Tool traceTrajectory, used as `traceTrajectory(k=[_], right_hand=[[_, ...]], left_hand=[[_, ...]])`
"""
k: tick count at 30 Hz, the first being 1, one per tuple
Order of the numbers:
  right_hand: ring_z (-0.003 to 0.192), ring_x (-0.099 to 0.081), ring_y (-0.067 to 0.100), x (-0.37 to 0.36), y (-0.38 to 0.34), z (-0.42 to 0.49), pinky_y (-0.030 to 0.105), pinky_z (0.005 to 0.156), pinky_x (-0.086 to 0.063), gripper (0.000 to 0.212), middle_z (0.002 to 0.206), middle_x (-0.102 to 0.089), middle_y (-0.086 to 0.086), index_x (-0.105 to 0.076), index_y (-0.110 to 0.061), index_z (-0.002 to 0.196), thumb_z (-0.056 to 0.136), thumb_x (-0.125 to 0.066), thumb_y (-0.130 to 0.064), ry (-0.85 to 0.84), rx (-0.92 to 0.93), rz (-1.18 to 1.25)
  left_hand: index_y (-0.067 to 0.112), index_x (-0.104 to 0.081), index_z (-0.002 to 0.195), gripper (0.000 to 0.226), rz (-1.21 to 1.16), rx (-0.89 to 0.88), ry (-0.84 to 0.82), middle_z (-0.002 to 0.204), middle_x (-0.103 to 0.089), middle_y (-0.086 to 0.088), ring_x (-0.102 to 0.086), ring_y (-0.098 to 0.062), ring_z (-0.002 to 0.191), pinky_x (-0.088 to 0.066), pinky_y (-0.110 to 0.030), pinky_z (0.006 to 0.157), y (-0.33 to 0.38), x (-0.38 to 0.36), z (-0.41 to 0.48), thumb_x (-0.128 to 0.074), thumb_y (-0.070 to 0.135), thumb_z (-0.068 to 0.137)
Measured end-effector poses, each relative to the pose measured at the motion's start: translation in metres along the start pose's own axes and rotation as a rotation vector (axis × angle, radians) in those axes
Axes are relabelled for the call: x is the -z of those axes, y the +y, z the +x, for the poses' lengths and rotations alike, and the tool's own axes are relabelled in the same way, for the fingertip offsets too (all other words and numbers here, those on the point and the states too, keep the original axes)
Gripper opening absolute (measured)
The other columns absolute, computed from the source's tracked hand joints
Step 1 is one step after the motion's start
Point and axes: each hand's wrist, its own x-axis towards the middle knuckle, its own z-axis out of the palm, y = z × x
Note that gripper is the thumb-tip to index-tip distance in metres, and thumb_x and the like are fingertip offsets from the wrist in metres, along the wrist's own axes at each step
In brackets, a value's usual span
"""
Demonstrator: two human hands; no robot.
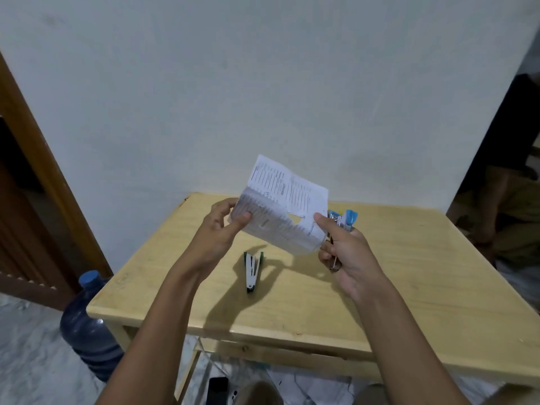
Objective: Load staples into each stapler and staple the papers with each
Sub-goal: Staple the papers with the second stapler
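I hold a folded bundle of printed papers [285, 204] up above the wooden table [409, 273]. My left hand [217, 232] pinches the bundle's left edge. My right hand [343, 247] grips a blue stapler [343, 220], whose blue end sticks up behind the papers' right corner, and its thumb rests on that corner. A green and white stapler [252, 270] lies on the table below the papers, swung open into a V.
A large blue water jug [87, 323] stands on the floor by the table's left front leg. A wooden door frame [38, 159] is at the left. A person sits on the floor at the far right [508, 200]. A dark phone [217, 390] lies under the table.
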Motion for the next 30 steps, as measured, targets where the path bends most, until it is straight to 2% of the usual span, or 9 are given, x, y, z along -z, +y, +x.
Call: traceTrajectory(k=[5,7,10,16,19,22,24,26,30], right_hand=[[0.040,-0.034,0.004,0.000,0.017,-0.023,0.017,0.041,-0.029,0.017,0.051,-0.049,-0.014,-0.062,-0.013,0.100,0.089,-0.072,-0.020,0.046,0.115,-0.074],[0.046,-0.049,0.000,-0.005,0.024,-0.032,0.015,0.045,-0.037,0.032,0.070,-0.065,-0.011,-0.061,-0.010,0.117,0.088,-0.073,-0.016,0.057,0.165,-0.050],[0.070,-0.065,-0.002,-0.011,0.036,-0.042,0.010,0.050,-0.044,0.048,0.107,-0.074,0.001,-0.054,-0.017,0.129,0.086,-0.073,-0.009,0.053,0.167,-0.018],[0.084,-0.069,0.000,-0.001,0.047,-0.055,0.011,0.060,-0.051,0.055,0.113,-0.071,-0.003,-0.050,-0.025,0.132,0.084,-0.077,-0.018,0.005,0.178,-0.159],[0.084,-0.070,0.002,0.011,0.038,-0.055,0.021,0.070,-0.056,0.054,0.108,-0.072,-0.006,-0.052,-0.030,0.128,0.082,-0.078,-0.033,0.085,0.189,-0.201],[0.047,-0.043,0.005,0.026,0.022,-0.054,0.020,0.046,-0.038,0.033,0.079,-0.064,-0.007,-0.064,-0.026,0.113,0.084,-0.074,-0.038,0.048,0.115,-0.216],[0.044,-0.027,0.008,0.034,0.014,-0.053,0.021,0.042,-0.026,0.019,0.063,-0.048,-0.003,-0.067,-0.017,0.099,0.087,-0.072,-0.032,-0.020,0.093,-0.239],[0.046,-0.024,0.010,0.038,0.010,-0.054,0.022,0.042,-0.024,0.013,0.056,-0.037,-0.004,-0.064,-0.015,0.086,0.088,-0.072,-0.024,-0.058,0.098,-0.267],[0.042,-0.029,0.006,0.035,0.014,-0.056,0.019,0.042,-0.028,0.016,0.043,-0.043,-0.017,-0.060,-0.017,0.079,0.088,-0.072,-0.023,0.016,0.154,-0.255]], left_hand=[[0.044,-0.025,0.147,0.059,-0.220,0.256,0.328,0.159,-0.017,0.001,-0.033,-0.018,0.136,-0.032,-0.036,0.100,0.015,-0.048,-0.023,-0.055,0.045,0.096],[0.037,-0.028,0.149,0.057,-0.501,0.314,0.287,0.156,-0.033,0.002,-0.039,-0.021,0.139,-0.035,-0.041,0.108,0.019,-0.070,-0.036,-0.049,0.050,0.097],[0.024,-0.057,0.131,0.049,-0.877,0.282,0.173,0.127,-0.067,-0.007,-0.064,-0.025,0.117,-0.051,-0.046,0.097,0.025,-0.089,-0.050,-0.045,0.056,0.095],[0.012,-0.059,0.127,0.029,-0.781,0.229,0.229,0.119,-0.071,-0.010,-0.069,-0.025,0.108,-0.057,-0.041,0.089,0.023,-0.086,-0.054,-0.052,0.021,0.100],[0.013,-0.060,0.124,0.026,-0.753,0.209,0.118,0.117,-0.072,-0.006,-0.068,-0.023,0.109,-0.056,-0.038,0.088,0.023,-0.076,-0.058,-0.050,0.017,0.101],[0.013,-0.061,0.124,0.027,-0.663,0.226,-0.003,0.121,-0.071,-0.007,-0.066,-0.025,0.114,-0.052,-0.042,0.096,0.020,-0.066,-0.060,-0.051,0.019,0.100],[0.010,-0.059,0.127,0.031,-0.616,0.223,-0.070,0.124,-0.069,-0.010,-0.064,-0.028,0.116,-0.051,-0.044,0.099,0.019,-0.062,-0.061,-0.052,0.019,0.098],[0.008,-0.059,0.129,0.034,-0.609,0.214,-0.089,0.124,-0.069,-0.011,-0.065,-0.029,0.116,-0.052,-0.044,0.098,0.019,-0.061,-0.061,-0.055,0.019,0.097],[0.009,-0.060,0.128,0.040,-0.649,0.245,-0.084,0.122,-0.070,-0.012,-0.066,-0.029,0.113,-0.055,-0.042,0.093,0.020,-0.062,-0.061,-0.061,0.026,0.092]])
